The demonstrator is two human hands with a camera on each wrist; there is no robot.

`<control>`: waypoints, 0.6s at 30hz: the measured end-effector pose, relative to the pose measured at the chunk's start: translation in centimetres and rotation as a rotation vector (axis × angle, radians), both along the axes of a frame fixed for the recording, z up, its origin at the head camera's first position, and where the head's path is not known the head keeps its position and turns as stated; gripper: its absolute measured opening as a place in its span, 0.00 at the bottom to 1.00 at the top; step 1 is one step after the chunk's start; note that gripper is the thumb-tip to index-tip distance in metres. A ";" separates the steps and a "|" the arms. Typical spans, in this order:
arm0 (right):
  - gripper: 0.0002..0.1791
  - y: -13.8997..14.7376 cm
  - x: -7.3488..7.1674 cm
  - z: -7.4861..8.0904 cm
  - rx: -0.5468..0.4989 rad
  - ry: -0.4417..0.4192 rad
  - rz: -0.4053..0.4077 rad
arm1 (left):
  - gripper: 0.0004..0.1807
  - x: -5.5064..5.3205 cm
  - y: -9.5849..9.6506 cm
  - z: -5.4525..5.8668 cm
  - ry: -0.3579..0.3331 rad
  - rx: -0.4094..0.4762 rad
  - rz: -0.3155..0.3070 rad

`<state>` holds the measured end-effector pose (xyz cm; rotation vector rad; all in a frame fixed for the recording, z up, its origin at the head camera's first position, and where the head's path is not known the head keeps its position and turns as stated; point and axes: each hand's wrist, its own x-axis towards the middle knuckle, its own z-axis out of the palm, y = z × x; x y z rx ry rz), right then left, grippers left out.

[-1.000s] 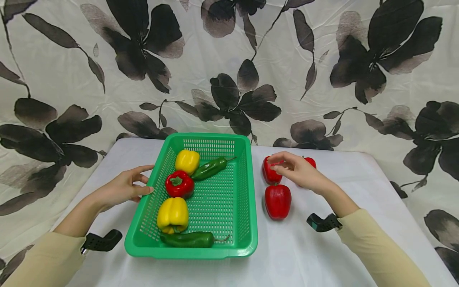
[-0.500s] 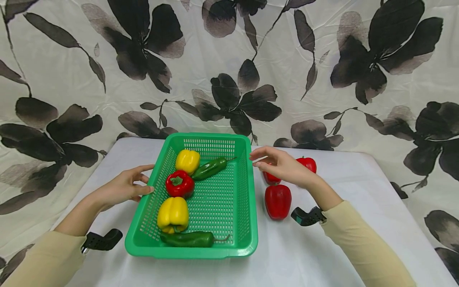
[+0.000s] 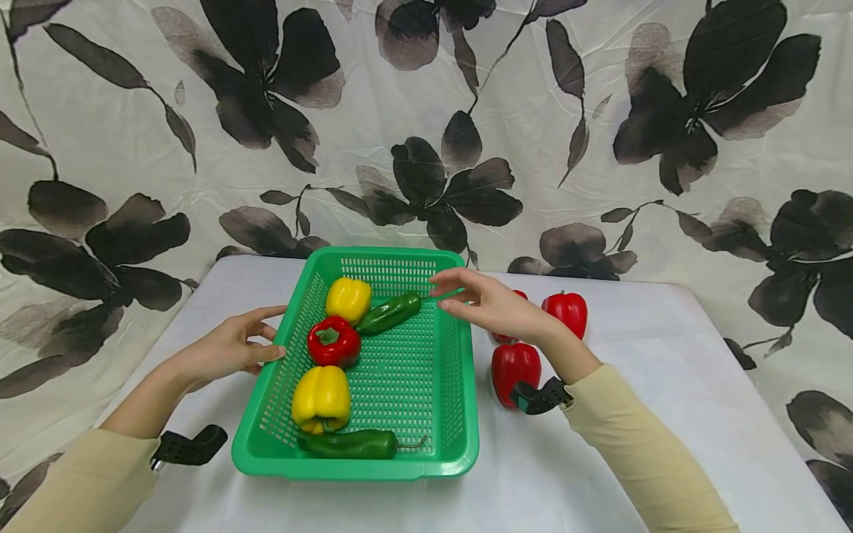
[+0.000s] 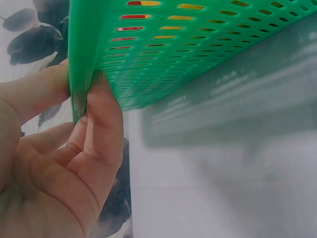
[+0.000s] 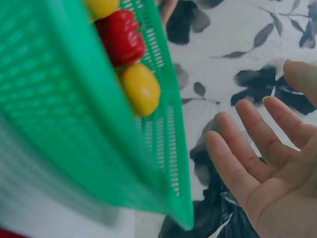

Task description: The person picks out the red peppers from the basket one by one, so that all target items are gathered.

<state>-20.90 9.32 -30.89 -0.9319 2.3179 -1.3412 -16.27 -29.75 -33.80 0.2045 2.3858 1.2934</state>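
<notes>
A green plastic basket (image 3: 360,470) stands on the white-covered table. My left hand (image 3: 223,348) pinches its left rim; in the left wrist view the thumb and curled fingers (image 4: 104,116) lie on either side of the rim. Inside, along the left, are a yellow bell pepper (image 3: 348,300), a red bell pepper (image 3: 335,342) and a second yellow bell pepper (image 3: 321,398). A green chili pepper (image 3: 388,313) lies at the back, another green chili pepper (image 3: 353,445) at the front. My right hand (image 3: 489,302) reaches over the right rim, fingers spread and holding nothing.
Right of the basket, red bell peppers sit on the table: one in front (image 3: 513,369), one farther right (image 3: 568,312), and one mostly hidden behind my right hand. A floral cloth (image 3: 413,89) hangs behind the table's back edge.
My right hand has moved left from above the red bell peppers to over the basket's right rim, bringing the far-right pepper into fuller view. The left hand and basket have stayed put.
</notes>
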 end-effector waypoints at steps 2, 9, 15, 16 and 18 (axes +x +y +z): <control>0.25 -0.5 0.0 0.2 -0.016 0.002 0.019 | 0.45 0.0 0.0 0.0 0.000 0.001 0.001; 0.25 -2.2 0.1 0.5 -0.059 -0.050 0.047 | 0.45 0.0 0.0 0.1 -0.003 -0.004 0.002; 0.24 -3.6 0.0 0.5 -0.041 -0.053 0.048 | 0.45 0.0 0.0 0.1 -0.010 0.000 0.003; 0.24 -3.8 0.0 0.5 -0.036 -0.049 0.049 | 0.45 0.0 0.0 0.0 -0.010 -0.001 0.003; 0.24 -4.2 0.0 0.4 -0.029 -0.044 0.052 | 0.45 0.0 0.0 0.0 -0.007 -0.006 0.004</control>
